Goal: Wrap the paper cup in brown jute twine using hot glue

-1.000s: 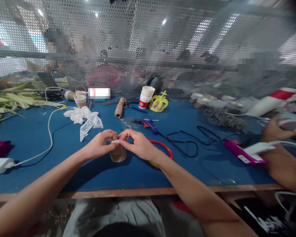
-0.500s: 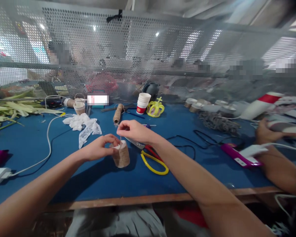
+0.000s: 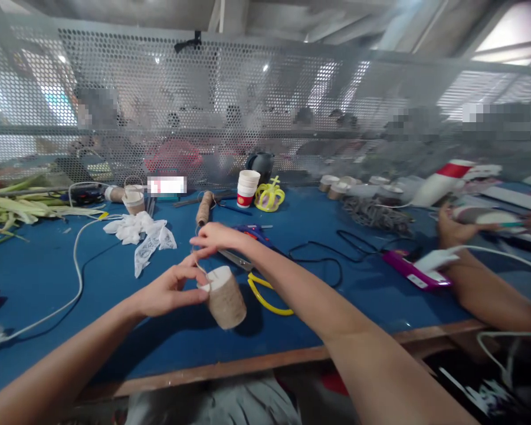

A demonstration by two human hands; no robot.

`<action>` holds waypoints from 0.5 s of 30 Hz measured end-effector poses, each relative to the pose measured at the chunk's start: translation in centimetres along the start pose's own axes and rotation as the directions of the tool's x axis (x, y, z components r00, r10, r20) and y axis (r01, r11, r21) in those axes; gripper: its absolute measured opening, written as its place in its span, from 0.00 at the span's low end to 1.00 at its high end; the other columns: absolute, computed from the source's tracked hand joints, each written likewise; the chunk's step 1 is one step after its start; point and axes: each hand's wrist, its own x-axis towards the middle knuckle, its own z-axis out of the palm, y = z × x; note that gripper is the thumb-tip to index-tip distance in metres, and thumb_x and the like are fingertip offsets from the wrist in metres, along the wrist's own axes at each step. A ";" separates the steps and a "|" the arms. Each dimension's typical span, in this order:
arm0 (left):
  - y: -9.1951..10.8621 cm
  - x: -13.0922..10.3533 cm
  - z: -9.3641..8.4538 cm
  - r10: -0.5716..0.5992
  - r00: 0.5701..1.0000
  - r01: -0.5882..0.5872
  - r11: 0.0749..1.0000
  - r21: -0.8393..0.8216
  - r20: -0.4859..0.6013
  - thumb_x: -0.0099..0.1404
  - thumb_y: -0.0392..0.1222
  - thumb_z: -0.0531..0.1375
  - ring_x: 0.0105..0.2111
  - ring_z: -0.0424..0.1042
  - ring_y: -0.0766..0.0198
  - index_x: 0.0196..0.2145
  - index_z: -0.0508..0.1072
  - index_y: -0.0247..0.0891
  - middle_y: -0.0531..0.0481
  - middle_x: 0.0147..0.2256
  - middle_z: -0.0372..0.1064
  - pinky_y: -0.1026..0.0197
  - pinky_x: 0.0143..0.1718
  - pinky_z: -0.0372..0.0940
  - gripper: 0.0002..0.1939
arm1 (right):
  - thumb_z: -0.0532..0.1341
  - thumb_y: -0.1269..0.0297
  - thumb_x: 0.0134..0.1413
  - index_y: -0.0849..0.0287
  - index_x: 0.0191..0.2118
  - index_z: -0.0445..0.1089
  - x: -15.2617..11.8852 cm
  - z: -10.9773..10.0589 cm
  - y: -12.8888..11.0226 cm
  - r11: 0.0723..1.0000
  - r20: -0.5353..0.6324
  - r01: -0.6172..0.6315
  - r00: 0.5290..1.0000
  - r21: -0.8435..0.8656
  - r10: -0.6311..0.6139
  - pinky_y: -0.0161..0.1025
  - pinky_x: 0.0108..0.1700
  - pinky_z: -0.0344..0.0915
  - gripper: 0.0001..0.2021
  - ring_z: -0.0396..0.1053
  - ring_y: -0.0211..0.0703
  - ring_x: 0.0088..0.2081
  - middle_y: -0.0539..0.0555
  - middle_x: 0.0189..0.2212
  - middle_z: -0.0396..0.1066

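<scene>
A twine-wrapped cup (image 3: pixel 228 301) with a white rim tilts above the blue table, its opening toward my left hand (image 3: pixel 170 287). That hand's thumb and fingers pinch the cup's rim. Just above, my right hand (image 3: pixel 215 238) is closed with its fingertips near my left fingers, and a thin twine (image 3: pixel 200 265) runs between them and the cup. Behind my right hand lies a twine spool (image 3: pixel 204 208). Yellow-handled scissors (image 3: pixel 269 301) lie under my right forearm.
White cloth (image 3: pixel 137 230) and a white cable lie left. Stacked paper cups (image 3: pixel 248 188) and a yellow crown-shaped piece (image 3: pixel 269 195) stand at the back. A black cord, purple power strip (image 3: pixel 416 271) and another person's hands holding a cone are right.
The cup has lifted and tilted, its base swinging right and toward me. My right hand has shifted slightly left and down. The whole view has also shifted.
</scene>
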 end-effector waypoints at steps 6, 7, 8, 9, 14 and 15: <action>-2.4 0.0 -0.8 -0.030 0.974 0.035 0.999 0.019 -0.224 0.57 0.49 0.59 0.64 0.36 0.50 0.26 0.68 0.37 0.45 0.63 0.43 0.46 0.61 0.38 0.12 | 0.51 0.60 0.60 0.68 0.42 0.67 -3.4 -2.1 6.6 0.893 -0.365 -0.437 0.853 -0.106 0.374 0.44 0.44 0.62 0.16 0.66 0.51 0.45 0.65 0.42 0.68; -2.5 0.0 -0.8 -0.036 0.971 0.044 0.999 0.028 -0.238 0.57 0.49 0.59 0.64 0.35 0.50 0.26 0.68 0.37 0.44 0.63 0.43 0.46 0.60 0.39 0.12 | 0.53 0.61 0.59 0.66 0.45 0.66 -3.9 -2.0 7.5 0.871 -0.363 -0.479 0.835 -0.107 0.414 0.46 0.44 0.63 0.14 0.66 0.49 0.45 0.63 0.44 0.67; -2.6 0.1 -0.7 -0.039 0.969 0.049 0.998 0.036 -0.245 0.57 0.50 0.59 0.64 0.35 0.50 0.26 0.67 0.37 0.43 0.63 0.42 0.46 0.60 0.40 0.13 | 0.55 0.61 0.58 0.63 0.47 0.64 -4.2 -1.7 8.3 0.857 -0.346 -0.504 0.827 -0.106 0.443 0.47 0.44 0.64 0.14 0.66 0.46 0.44 0.59 0.46 0.66; -2.6 0.2 -0.6 -0.042 0.968 0.055 0.998 0.044 -0.247 0.57 0.50 0.59 0.64 0.35 0.50 0.26 0.67 0.37 0.42 0.63 0.41 0.46 0.60 0.40 0.13 | 0.55 0.62 0.57 0.62 0.48 0.64 -4.4 -1.3 9.0 0.849 -0.326 -0.518 0.824 -0.100 0.464 0.47 0.44 0.65 0.14 0.66 0.45 0.44 0.58 0.47 0.65; -2.8 0.3 -0.1 -0.059 0.965 0.080 0.994 0.074 -0.256 0.57 0.49 0.58 0.64 0.38 0.52 0.27 0.67 0.37 0.41 0.63 0.42 0.46 0.60 0.42 0.11 | 0.55 0.62 0.58 0.59 0.49 0.63 -4.2 0.0 10.9 0.840 -0.290 -0.543 0.802 0.012 0.523 0.46 0.43 0.66 0.14 0.66 0.44 0.44 0.56 0.48 0.64; -2.9 0.2 -0.1 -0.058 0.963 0.080 0.994 0.076 -0.262 0.57 0.48 0.58 0.64 0.38 0.52 0.27 0.67 0.37 0.41 0.62 0.44 0.46 0.60 0.42 0.11 | 0.55 0.62 0.58 0.59 0.48 0.64 -4.2 0.0 10.9 0.842 -0.294 -0.537 0.797 0.052 0.527 0.46 0.43 0.66 0.14 0.67 0.43 0.43 0.56 0.47 0.65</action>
